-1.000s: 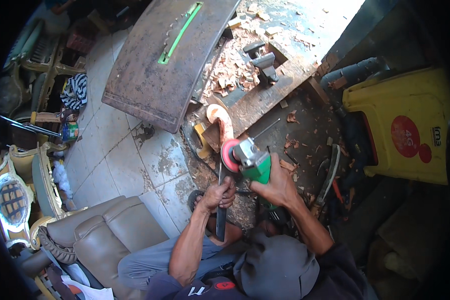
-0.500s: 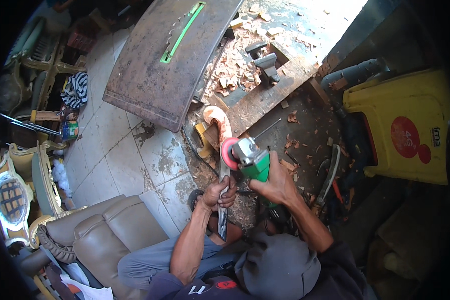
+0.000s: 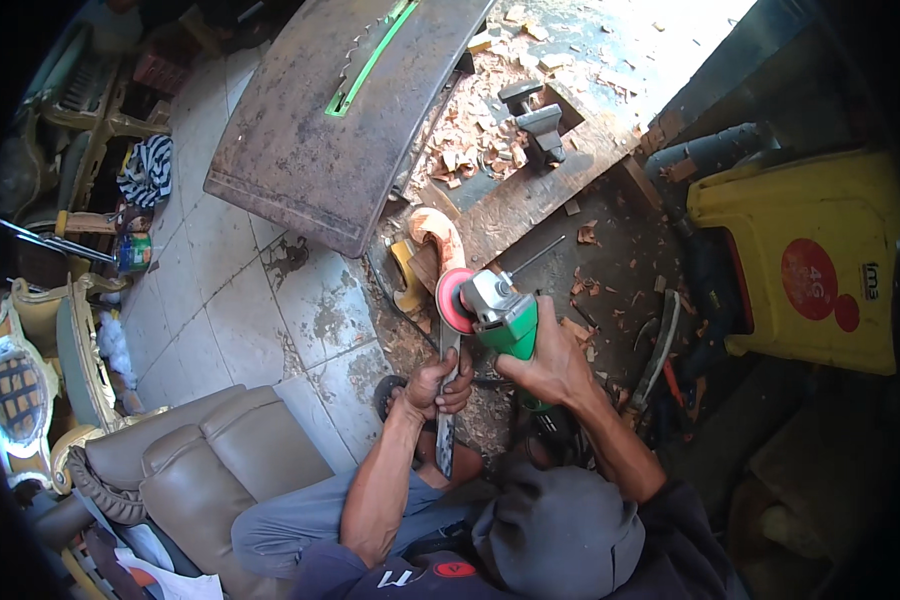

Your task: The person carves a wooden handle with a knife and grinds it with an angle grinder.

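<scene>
My left hand [image 3: 438, 387] is wrapped round the lower shaft of a hook-ended wooden piece [image 3: 437, 226], its curled end pointing away from me. The lower end, below my fist, looks dark and worn. In my right hand [image 3: 552, 362] is a green angle grinder [image 3: 508, 318] with a silver head and a thin side rod. Its pinkish-red sanding disc [image 3: 454, 300] lies against the shaft, between my left fist and the curl, hiding part of the wood. Whether the disc is spinning cannot be made out.
Ahead stands a brown metal saw table [image 3: 300, 150] with a toothed blade in a green slot. A vise [image 3: 542, 132] sits on a wooden board among wood chips. To the right are a yellow plastic stool [image 3: 790, 255] and a curved wooden strip [image 3: 656, 350]; a brown cushioned seat [image 3: 240, 455] is at left.
The grinder has tilted slightly, so the disc shows a broader face and sits a little farther up the wood. Both hands keep their grips; the whole view has shifted slightly.
</scene>
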